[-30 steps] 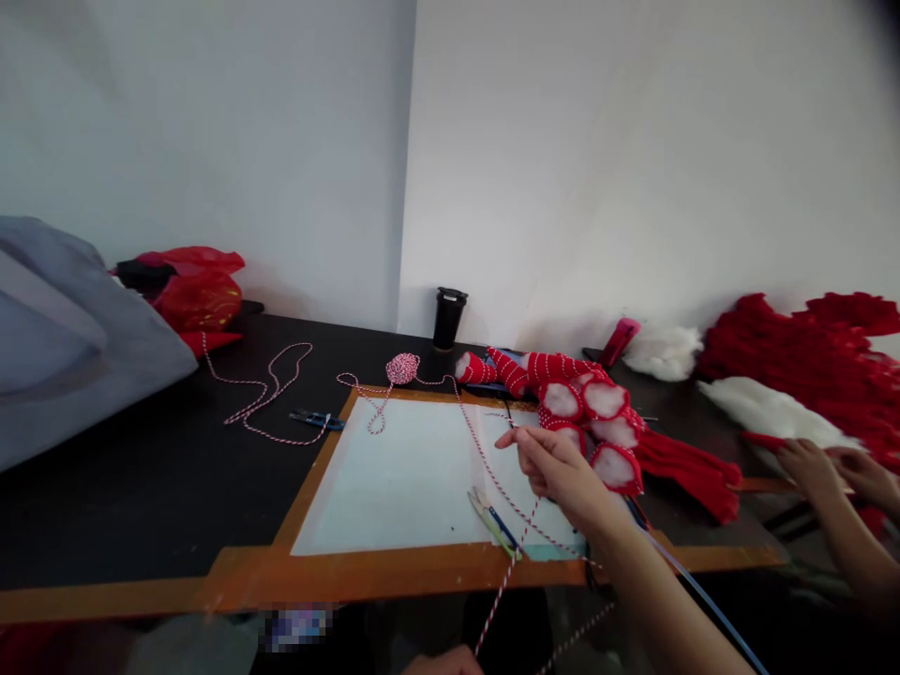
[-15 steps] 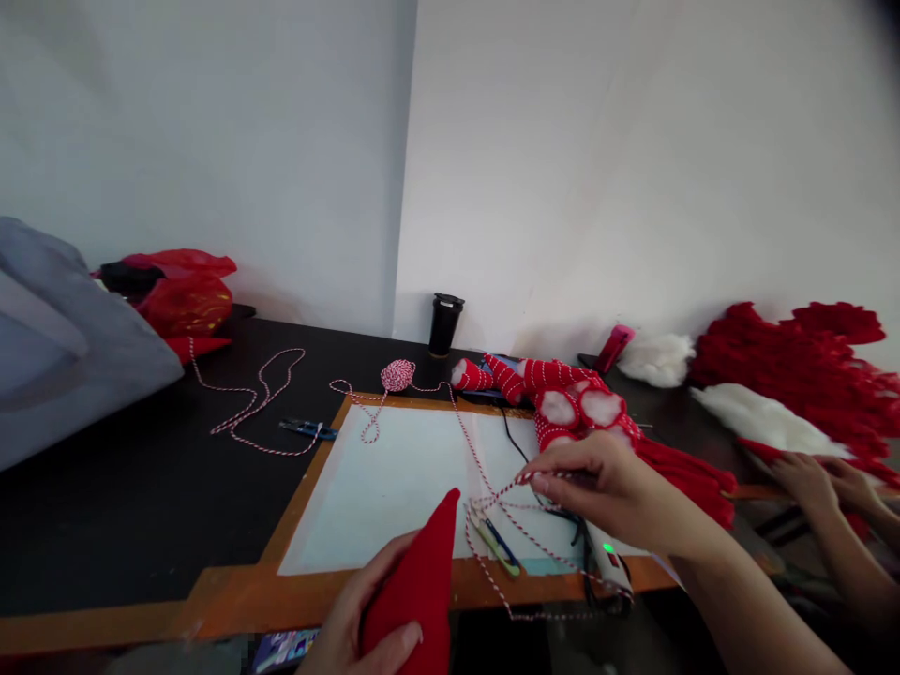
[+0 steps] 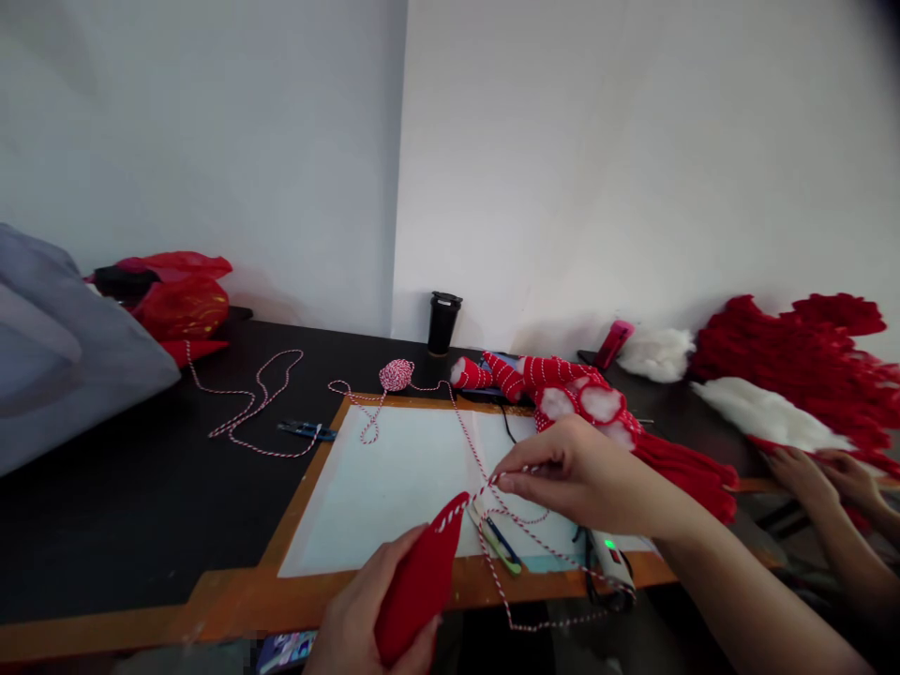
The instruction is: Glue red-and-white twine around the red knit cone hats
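My left hand [image 3: 372, 609] is wrapped round a red felt cone [image 3: 422, 586] at the bottom centre, its tip pointing up and to the right. My right hand [image 3: 562, 473] pinches a red-and-white twisted cord [image 3: 526, 536] just right of the tip. A short stretch of the cord lies across the cone's tip, and the rest loops down past the table edge. Beneath the cord, a green-handled tool and a blue one [image 3: 503, 546] lie on the white sheet [image 3: 380, 487].
A ball of cord [image 3: 397, 375], blue snips [image 3: 307, 430] and a black cup [image 3: 444, 323] stand or lie farther back. Red cord-wrapped pieces [image 3: 562, 375] are at centre right. At the right, a person's hands [image 3: 802, 478] work beside white stuffing [image 3: 770, 412]. A grey bag [image 3: 70, 347] is left.
My right hand has moved left, bringing the cord to the cone's tip, where a piece now lies across the felt. My left hand has tilted the cone further right.
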Motion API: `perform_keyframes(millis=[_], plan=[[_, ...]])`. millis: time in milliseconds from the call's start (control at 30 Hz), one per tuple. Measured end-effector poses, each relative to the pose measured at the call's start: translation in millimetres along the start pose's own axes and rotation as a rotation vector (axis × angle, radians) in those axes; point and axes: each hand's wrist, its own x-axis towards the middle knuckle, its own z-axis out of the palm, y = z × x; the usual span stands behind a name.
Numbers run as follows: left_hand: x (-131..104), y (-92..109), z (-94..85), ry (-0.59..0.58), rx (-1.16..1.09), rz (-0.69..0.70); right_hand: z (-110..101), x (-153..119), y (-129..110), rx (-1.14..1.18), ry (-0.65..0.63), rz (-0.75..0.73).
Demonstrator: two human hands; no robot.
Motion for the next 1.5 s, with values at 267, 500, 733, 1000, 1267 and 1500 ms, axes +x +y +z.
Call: perform_keyframes(millis=[267,500,733,1000,1267,1500], plan=[[3,2,-5.4,0.010,0.150,0.037,-18,4,-6,-0.213,-0.162,-0.002],[4,3,-3.4,0.029,0.236,0.094,-14,16,-13,-0.283,-0.165,-0.056],[7,8,-6.7,0.085,0.326,0.167,-10,28,-17,-0.346,-0.170,-0.057],[2,16,-8.6,0.014,0.313,0.109,-3,40,-23,-0.328,-0.174,-0.025],[6,26,-12.7,-0.149,0.211,0.053,8,49,-27,-0.313,-0.165,-0.040],[9,28,-10.1,-0.238,0.221,-0.008,12,56,-30,-0.318,-0.178,-0.035]])
